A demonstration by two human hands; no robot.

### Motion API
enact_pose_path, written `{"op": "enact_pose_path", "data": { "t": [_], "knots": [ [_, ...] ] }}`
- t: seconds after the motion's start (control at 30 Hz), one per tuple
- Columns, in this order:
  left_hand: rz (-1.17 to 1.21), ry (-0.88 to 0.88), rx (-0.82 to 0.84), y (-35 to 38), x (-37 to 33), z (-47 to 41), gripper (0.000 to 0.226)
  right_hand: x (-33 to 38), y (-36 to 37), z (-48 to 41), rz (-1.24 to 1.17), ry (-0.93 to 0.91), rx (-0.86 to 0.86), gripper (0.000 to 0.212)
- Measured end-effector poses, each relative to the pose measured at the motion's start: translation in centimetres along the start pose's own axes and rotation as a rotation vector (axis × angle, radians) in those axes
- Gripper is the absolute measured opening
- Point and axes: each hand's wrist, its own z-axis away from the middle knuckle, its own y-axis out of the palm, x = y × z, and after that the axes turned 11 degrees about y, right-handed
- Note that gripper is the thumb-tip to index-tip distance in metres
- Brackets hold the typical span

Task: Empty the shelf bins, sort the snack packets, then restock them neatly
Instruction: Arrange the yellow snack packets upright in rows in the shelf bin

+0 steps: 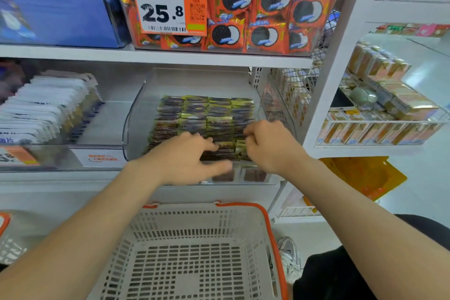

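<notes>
**Both grips in the clear bin of snack packets**

The snack packets (207,114), small dark ones with yellow-green edges, stand on edge in about four tight rows running from near to far. They fill the right part of a clear plastic bin (137,117) on the middle shelf (60,175).

The left grip (187,156) reaches in over the bin's near edge. Its fingers are stretched out flat across the nearest packets and its thumb is spread out to the right, so it rests on them rather than holding any. The right grip (270,148) is just beside it, at the near right rows. Its fingers are curled, and the tips are dug in among the packet tops, pinching them. Blur hides how many it has.

Directly below and nearer stands a white shopping basket (194,221) with an orange rim, and no packets show inside it. A grey shoe (289,258) shows just right of the basket.

On the shelf above, another clear bin holds orange sandwich-cookie packets (267,0) behind an orange price tag (168,7) reading 25.8, with a blue box (56,7) to its left. Left of the handled bin, white packets (43,105) stand in rows. To the right, a wire rack (377,134) carries gold boxes (389,95), with a yellow basket (365,175) under it.
</notes>
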Motion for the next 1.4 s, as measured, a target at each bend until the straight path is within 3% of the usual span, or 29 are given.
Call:
{"op": "enact_pose_path", "data": {
  "t": [0.07,0.13,0.3,0.4,0.53,0.73,0.87,0.97,1.03,1.2,1.4],
  "knots": [
    [0.029,0.006,-0.079,-0.8,0.6,-1.2,0.072,0.1,1.0,-1.6,-0.006,0.015,-0.020,0.040],
    [0.006,-0.041,-0.058,-1.2,1.7,-3.3,0.062,0.2,1.9,-3.4,-0.005,0.004,0.102,0.056],
    [-0.049,-0.148,0.014,-0.2,4.5,-7.0,0.066,-0.3,4.7,-6.0,0.138,0.090,0.372,0.075],
    [-0.051,-0.137,0.087,0.6,5.1,-7.3,0.064,-0.4,4.6,-6.0,0.202,0.098,0.451,0.079],
    [-0.044,-0.159,0.097,0.7,5.2,-7.7,0.062,-0.2,4.5,-6.4,0.341,-0.015,0.264,0.083],
    [-0.024,-0.137,0.153,0.7,5.4,-7.6,0.060,0.5,4.6,-6.9,0.295,-0.073,0.452,0.079],
    [-0.041,-0.089,0.083,0.2,6.4,-6.5,0.063,0.6,4.7,-6.4,0.287,-0.102,0.443,0.080],
    [-0.115,-0.213,-0.005,0.5,7.3,-5.9,0.082,0.3,4.7,-7.3,0.202,-0.104,0.249,0.078],
    [-0.040,-0.313,0.091,0.2,7.6,-5.7,0.094,-0.1,4.6,-8.5,0.198,-0.046,0.139,0.081],
    [-0.038,-0.337,0.250,0.0,7.1,-5.9,0.096,0.2,5.9,-9.7,0.306,0.064,0.300,0.093],
    [-0.059,-0.313,0.118,0.6,7.7,-6.3,0.092,0.8,5.8,-10.0,0.313,0.062,0.276,0.096]
  ]
}}
